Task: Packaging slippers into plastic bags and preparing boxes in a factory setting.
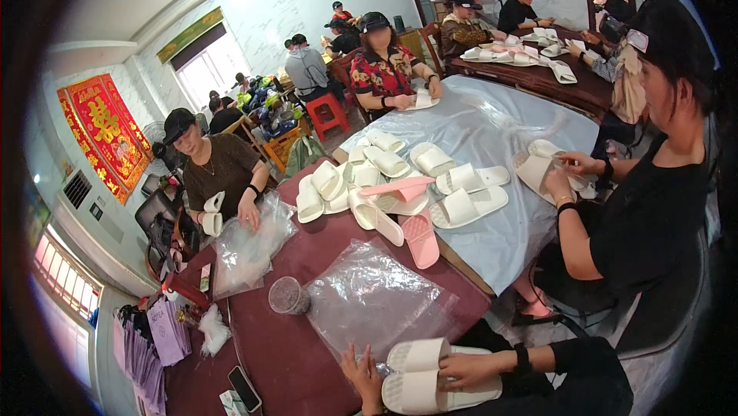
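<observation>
At the lower edge, my right hand (467, 371) lies over a pair of white slippers (415, 390), its fingers gripping near the straps. The slippers are side by side, toes to the left, with ribbed footbeds showing. My left hand (361, 377) is beside their toe ends with its fingers stretched and apart, next to the near edge of a clear plastic bag (377, 301). That bag lies flat on the dark red table (307, 374). Beyond it is a pile of white slippers (373, 178) with a pink slipper (420, 239) at its near side.
A clear tub (288, 295) stands left of the bag; a phone (244, 389) lies nearer. Across the left side, a co-worker (223, 170) holds white slippers and touches another bag (254, 243). Another co-worker (646, 208) handles slippers at right. Purple bags (169, 331) hang at the table's left edge.
</observation>
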A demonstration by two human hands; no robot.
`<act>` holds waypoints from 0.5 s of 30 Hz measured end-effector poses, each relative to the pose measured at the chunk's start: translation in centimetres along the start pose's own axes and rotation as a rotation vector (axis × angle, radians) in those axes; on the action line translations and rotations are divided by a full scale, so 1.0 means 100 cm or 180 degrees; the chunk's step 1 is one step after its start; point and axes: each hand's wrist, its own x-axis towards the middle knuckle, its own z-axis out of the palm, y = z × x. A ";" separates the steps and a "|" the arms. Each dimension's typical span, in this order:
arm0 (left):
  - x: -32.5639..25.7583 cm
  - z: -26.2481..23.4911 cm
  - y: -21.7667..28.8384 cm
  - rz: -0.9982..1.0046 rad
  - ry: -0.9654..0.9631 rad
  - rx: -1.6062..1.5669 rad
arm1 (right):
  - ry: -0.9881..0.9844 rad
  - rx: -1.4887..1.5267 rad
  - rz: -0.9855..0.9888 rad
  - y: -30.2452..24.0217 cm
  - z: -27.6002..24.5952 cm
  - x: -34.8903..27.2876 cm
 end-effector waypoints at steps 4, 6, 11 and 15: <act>0.000 -0.010 0.017 -0.0248 -0.0195 -0.0491 | 0.0981 -0.1497 0.0033 0.003 -0.002 -0.005; 0.002 -0.012 0.024 -0.0138 -0.0241 -0.0651 | 0.1045 -0.1549 0.0129 -0.001 -0.002 -0.007; 0.002 -0.013 0.029 0.0013 -0.0295 -0.0580 | 0.1043 -0.1806 -0.0055 -0.002 0.000 -0.001; 0.000 -0.010 0.024 -0.0143 -0.0411 -0.0879 | 0.1030 -0.1660 -0.0064 -0.002 0.002 0.001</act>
